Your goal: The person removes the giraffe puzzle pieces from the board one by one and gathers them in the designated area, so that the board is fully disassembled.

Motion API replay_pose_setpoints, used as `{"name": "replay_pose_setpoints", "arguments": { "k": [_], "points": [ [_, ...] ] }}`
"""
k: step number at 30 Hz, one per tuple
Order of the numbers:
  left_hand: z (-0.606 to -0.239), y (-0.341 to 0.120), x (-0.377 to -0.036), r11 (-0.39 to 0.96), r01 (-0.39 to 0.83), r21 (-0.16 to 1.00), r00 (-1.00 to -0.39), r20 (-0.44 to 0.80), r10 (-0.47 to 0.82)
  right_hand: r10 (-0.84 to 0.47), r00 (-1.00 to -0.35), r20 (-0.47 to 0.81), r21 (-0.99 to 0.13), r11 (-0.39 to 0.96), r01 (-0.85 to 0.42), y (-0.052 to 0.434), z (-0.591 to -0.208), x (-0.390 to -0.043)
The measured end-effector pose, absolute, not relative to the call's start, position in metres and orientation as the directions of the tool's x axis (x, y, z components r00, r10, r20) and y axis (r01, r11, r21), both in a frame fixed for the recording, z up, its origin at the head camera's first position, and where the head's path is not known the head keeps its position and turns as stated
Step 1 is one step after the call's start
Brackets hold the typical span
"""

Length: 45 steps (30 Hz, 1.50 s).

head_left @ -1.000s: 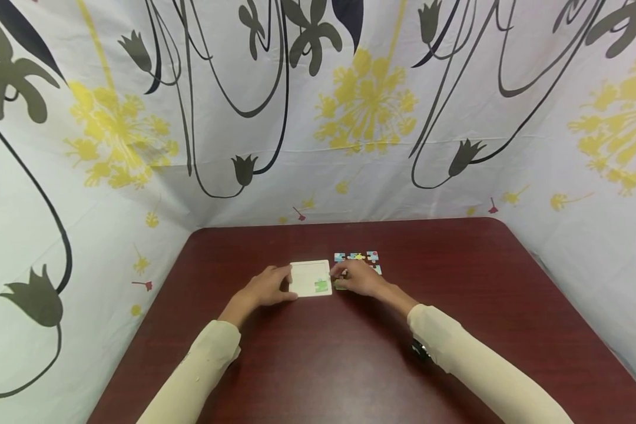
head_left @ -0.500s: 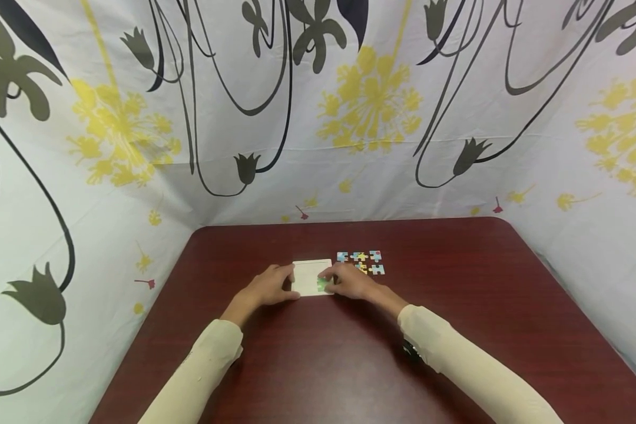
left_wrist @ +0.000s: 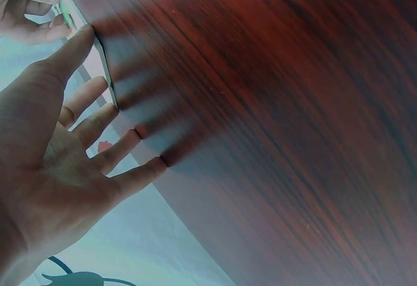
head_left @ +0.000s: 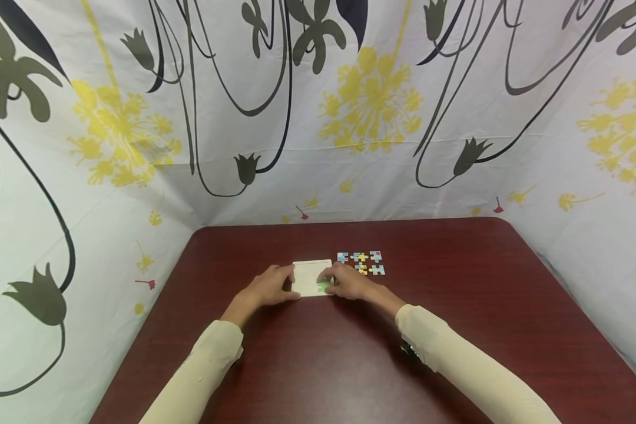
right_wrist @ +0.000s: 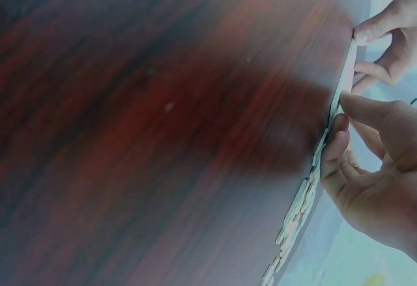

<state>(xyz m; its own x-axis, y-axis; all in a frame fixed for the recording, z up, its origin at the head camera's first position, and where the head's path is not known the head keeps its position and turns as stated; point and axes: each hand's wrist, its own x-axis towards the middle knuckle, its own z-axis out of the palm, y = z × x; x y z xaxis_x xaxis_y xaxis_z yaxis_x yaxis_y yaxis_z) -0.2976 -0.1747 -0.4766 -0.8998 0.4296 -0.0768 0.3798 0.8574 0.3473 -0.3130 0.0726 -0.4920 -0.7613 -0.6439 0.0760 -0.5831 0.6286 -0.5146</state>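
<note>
A pale square puzzle tray [head_left: 305, 277] lies on the dark red table, with green jigsaw pieces [head_left: 322, 286] at its near right corner. My left hand [head_left: 267, 286] steadies the tray's left side, thumb at the near corner; in the left wrist view the left hand [left_wrist: 71, 152] has spread, nearly straight fingers along the edge. Over the tray's right part, my right hand [head_left: 351, 282] pinches a jigsaw piece between thumb and forefinger, mostly hidden by the fingers. The right wrist view has the right hand's fingertips [right_wrist: 343, 98] down at the tray's edge.
Several loose blue and yellow jigsaw pieces [head_left: 360, 257] lie right of the tray, behind the right hand. Beyond the table's far edge [head_left: 403, 221] hangs a white cloth [head_left: 350, 194] with flower prints, reaching round both sides.
My right hand has moved left from the loose pieces onto the tray's right part, bringing a green piece with it. During the last half second it stays nearly still. The left hand keeps its place.
</note>
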Motion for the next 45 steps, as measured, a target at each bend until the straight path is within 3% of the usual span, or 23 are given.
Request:
{"name": "replay_pose_setpoints", "arguments": {
  "k": [12, 19, 32, 45],
  "points": [
    [-0.478, -0.174, -0.298, 0.863, 0.368, 0.346, -0.905, -0.082, 0.418, -0.616, -0.772, 0.159, -0.568, 0.582, -0.581, 0.075, -0.49, -0.305],
    [-0.477, -0.173, -0.298, 0.859, 0.377, 0.347, -0.901, -0.076, 0.426, -0.603, -0.785, 0.141, -0.585, 0.589, -0.558, 0.081, -0.488, -0.306],
    [-0.475, -0.173, -0.298, 0.853, 0.388, 0.348, -0.898, -0.065, 0.435, -0.585, -0.794, 0.165, -0.622, 0.563, -0.544, 0.13, -0.479, -0.302],
    [-0.474, -0.174, -0.295, 0.848, 0.398, 0.349, -0.895, -0.057, 0.443, -0.531, -0.836, 0.138, -0.611, 0.619, -0.494, 0.178, -0.479, -0.297]
  ]
}}
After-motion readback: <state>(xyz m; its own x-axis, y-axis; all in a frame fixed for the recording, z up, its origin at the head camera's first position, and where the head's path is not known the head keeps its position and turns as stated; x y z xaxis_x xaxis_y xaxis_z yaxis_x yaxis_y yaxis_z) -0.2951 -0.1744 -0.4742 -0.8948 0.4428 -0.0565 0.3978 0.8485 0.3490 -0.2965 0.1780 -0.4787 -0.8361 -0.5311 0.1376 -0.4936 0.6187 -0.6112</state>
